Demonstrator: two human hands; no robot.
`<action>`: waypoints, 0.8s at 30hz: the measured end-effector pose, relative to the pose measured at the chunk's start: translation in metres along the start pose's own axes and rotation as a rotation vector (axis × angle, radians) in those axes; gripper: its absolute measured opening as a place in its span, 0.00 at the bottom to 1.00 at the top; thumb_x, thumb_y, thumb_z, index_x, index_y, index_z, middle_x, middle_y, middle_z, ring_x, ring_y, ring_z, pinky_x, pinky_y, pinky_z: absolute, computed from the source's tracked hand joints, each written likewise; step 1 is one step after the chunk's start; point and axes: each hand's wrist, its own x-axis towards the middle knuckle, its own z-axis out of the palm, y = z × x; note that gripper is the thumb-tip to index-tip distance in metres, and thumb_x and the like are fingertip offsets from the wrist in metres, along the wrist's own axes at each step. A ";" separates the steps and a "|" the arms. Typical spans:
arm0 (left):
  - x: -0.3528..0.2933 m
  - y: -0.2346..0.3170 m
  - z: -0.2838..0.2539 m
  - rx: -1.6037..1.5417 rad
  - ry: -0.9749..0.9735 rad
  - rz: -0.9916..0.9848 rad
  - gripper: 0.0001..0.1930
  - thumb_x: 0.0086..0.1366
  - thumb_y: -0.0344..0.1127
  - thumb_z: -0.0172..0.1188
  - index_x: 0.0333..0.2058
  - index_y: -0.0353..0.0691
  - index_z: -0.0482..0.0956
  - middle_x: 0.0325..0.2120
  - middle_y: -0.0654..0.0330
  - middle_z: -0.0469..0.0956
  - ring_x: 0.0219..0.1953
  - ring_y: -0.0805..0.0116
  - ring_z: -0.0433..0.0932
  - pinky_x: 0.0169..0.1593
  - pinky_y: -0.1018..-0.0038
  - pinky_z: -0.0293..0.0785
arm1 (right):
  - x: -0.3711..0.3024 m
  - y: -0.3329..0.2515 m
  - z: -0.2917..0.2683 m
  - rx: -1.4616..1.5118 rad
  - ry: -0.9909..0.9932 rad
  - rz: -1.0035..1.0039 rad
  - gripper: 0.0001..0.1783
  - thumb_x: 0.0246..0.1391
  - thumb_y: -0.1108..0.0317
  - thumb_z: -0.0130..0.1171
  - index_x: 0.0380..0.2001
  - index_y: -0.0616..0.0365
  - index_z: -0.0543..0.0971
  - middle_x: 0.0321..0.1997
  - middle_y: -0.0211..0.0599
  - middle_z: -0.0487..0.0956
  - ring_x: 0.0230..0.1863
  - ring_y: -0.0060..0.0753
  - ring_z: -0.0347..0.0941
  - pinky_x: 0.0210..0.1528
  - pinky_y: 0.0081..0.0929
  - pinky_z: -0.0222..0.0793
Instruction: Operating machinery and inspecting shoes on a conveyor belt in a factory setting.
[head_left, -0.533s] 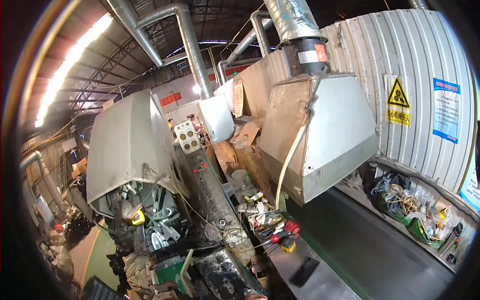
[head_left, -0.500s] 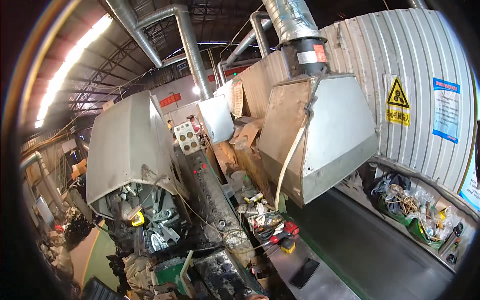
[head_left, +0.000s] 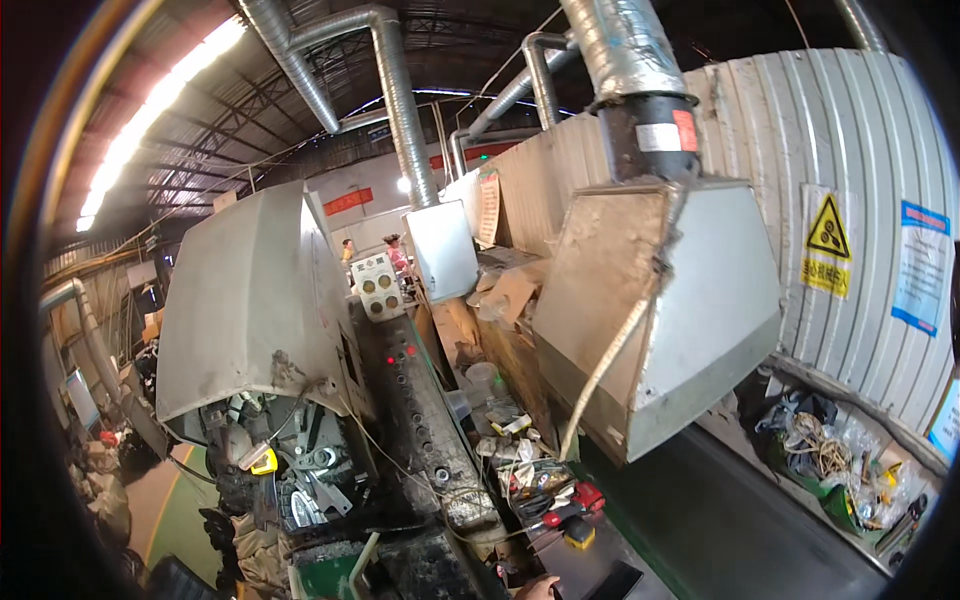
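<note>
At the bottom edge, right of the middle, only a small part of one hand shows, seemingly my right hand (head_left: 538, 588). Most of its fingers are cut off by the frame, so what it holds, if anything, is hidden. Just right of it a black phone (head_left: 613, 581) lies on the metal ledge (head_left: 645, 583), also partly cut off. Beyond the hand, on the same ledge, are a yellow-and-black tape measure (head_left: 578, 533) and a red tool (head_left: 588, 496). My left hand is out of view.
A dark conveyor belt (head_left: 730, 520) runs along the right under a large metal hood (head_left: 690, 320). At left a grey machine cover (head_left: 240, 300) stands over exposed mechanisms. A cable (head_left: 410, 470) crosses the dark machine bed. A green bin (head_left: 840, 500) holds cords and plastic.
The view has tilted up, so the ledge and phone sit lower in the picture and the phone is now partly cut off. More of the hand shows at the bottom, close to the phone.
</note>
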 end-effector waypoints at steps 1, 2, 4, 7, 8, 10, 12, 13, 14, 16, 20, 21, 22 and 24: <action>0.009 0.006 -0.004 0.098 -0.002 0.006 0.20 0.72 0.40 0.52 0.59 0.43 0.76 0.54 0.46 0.80 0.57 0.46 0.77 0.58 0.55 0.74 | 0.001 -0.010 -0.007 0.006 0.006 -0.004 0.31 0.72 0.54 0.39 0.71 0.60 0.64 0.71 0.64 0.67 0.70 0.73 0.61 0.73 0.63 0.52; 0.018 0.019 -0.010 0.196 -0.004 0.012 0.22 0.72 0.41 0.50 0.62 0.43 0.75 0.57 0.45 0.78 0.60 0.43 0.75 0.60 0.53 0.72 | 0.010 -0.020 -0.014 0.006 0.038 -0.017 0.31 0.72 0.55 0.40 0.71 0.60 0.64 0.71 0.63 0.66 0.70 0.72 0.61 0.73 0.63 0.52; 0.032 0.062 -0.034 0.168 -0.103 -0.064 0.25 0.71 0.41 0.50 0.64 0.44 0.73 0.58 0.45 0.77 0.61 0.43 0.74 0.61 0.52 0.72 | 0.024 -0.036 -0.023 0.005 0.078 -0.024 0.31 0.71 0.55 0.40 0.71 0.61 0.63 0.72 0.63 0.65 0.71 0.71 0.60 0.73 0.63 0.52; 0.059 0.033 -0.020 0.321 -0.179 -0.018 0.25 0.69 0.41 0.53 0.64 0.44 0.73 0.57 0.44 0.78 0.59 0.42 0.75 0.60 0.53 0.72 | 0.035 -0.051 -0.035 -0.010 0.093 -0.058 0.32 0.71 0.55 0.41 0.71 0.63 0.63 0.73 0.63 0.64 0.72 0.70 0.59 0.73 0.63 0.51; 0.067 0.016 -0.010 0.362 -0.136 0.058 0.26 0.68 0.42 0.55 0.64 0.45 0.73 0.55 0.44 0.79 0.57 0.45 0.77 0.59 0.56 0.74 | 0.037 -0.050 -0.036 -0.011 0.097 -0.059 0.32 0.71 0.56 0.42 0.71 0.63 0.63 0.73 0.62 0.63 0.72 0.69 0.59 0.73 0.63 0.51; 0.077 0.010 -0.006 0.343 -0.150 0.082 0.27 0.68 0.43 0.56 0.64 0.45 0.73 0.56 0.43 0.77 0.59 0.43 0.74 0.61 0.53 0.71 | 0.040 -0.051 -0.038 -0.013 0.104 -0.048 0.33 0.70 0.56 0.42 0.71 0.64 0.62 0.74 0.62 0.63 0.73 0.68 0.58 0.74 0.63 0.51; 0.073 0.008 -0.003 0.327 -0.201 0.116 0.28 0.67 0.44 0.57 0.65 0.47 0.72 0.60 0.41 0.73 0.63 0.40 0.69 0.63 0.48 0.67 | 0.041 -0.056 -0.033 -0.018 0.107 -0.038 0.33 0.70 0.56 0.43 0.71 0.65 0.62 0.74 0.62 0.62 0.73 0.67 0.58 0.74 0.63 0.51; 0.071 0.005 -0.002 0.321 -0.230 0.133 0.28 0.67 0.44 0.58 0.65 0.48 0.72 0.61 0.40 0.70 0.65 0.38 0.66 0.64 0.46 0.65 | 0.040 -0.057 -0.032 -0.017 0.109 -0.034 0.33 0.70 0.56 0.43 0.71 0.66 0.62 0.74 0.62 0.61 0.73 0.67 0.57 0.74 0.63 0.51; 0.074 -0.005 -0.001 0.314 -0.229 0.131 0.28 0.67 0.44 0.58 0.65 0.48 0.72 0.61 0.40 0.70 0.65 0.38 0.66 0.64 0.46 0.65 | 0.043 -0.060 -0.030 -0.015 0.108 -0.036 0.33 0.69 0.57 0.43 0.71 0.66 0.62 0.75 0.62 0.61 0.74 0.66 0.57 0.74 0.63 0.50; 0.075 -0.029 0.001 0.354 -0.179 0.229 0.30 0.65 0.47 0.62 0.65 0.47 0.72 0.64 0.37 0.65 0.68 0.34 0.60 0.66 0.42 0.60 | 0.037 -0.063 -0.026 -0.016 0.103 -0.028 0.34 0.69 0.57 0.44 0.71 0.67 0.61 0.75 0.61 0.60 0.74 0.65 0.57 0.74 0.63 0.50; 0.068 -0.016 -0.017 0.420 -0.206 0.309 0.39 0.56 0.47 0.73 0.66 0.45 0.71 0.65 0.37 0.66 0.67 0.36 0.64 0.68 0.49 0.63 | 0.029 -0.066 -0.008 -0.014 0.081 0.042 0.35 0.68 0.58 0.45 0.71 0.69 0.61 0.77 0.61 0.58 0.76 0.63 0.55 0.75 0.63 0.50; 0.074 -0.016 -0.022 0.610 -0.228 0.347 0.36 0.61 0.48 0.69 0.66 0.46 0.71 0.66 0.35 0.65 0.68 0.38 0.65 0.66 0.53 0.67 | 0.031 -0.068 -0.003 0.009 0.060 0.044 0.35 0.68 0.58 0.45 0.71 0.70 0.61 0.77 0.60 0.58 0.76 0.63 0.55 0.75 0.63 0.49; 0.078 -0.018 -0.023 0.801 -0.265 0.394 0.32 0.66 0.48 0.64 0.66 0.47 0.71 0.67 0.32 0.63 0.68 0.40 0.67 0.65 0.56 0.70 | 0.032 -0.066 0.003 0.023 0.045 0.060 0.35 0.68 0.58 0.46 0.71 0.70 0.60 0.77 0.60 0.57 0.76 0.62 0.55 0.75 0.63 0.49; 0.083 -0.016 -0.028 0.623 -0.170 0.357 0.34 0.60 0.46 0.71 0.64 0.46 0.74 0.62 0.34 0.69 0.63 0.39 0.71 0.65 0.55 0.70 | 0.035 -0.052 0.022 0.075 0.003 0.080 0.36 0.67 0.58 0.46 0.71 0.71 0.60 0.78 0.60 0.56 0.77 0.61 0.54 0.75 0.63 0.49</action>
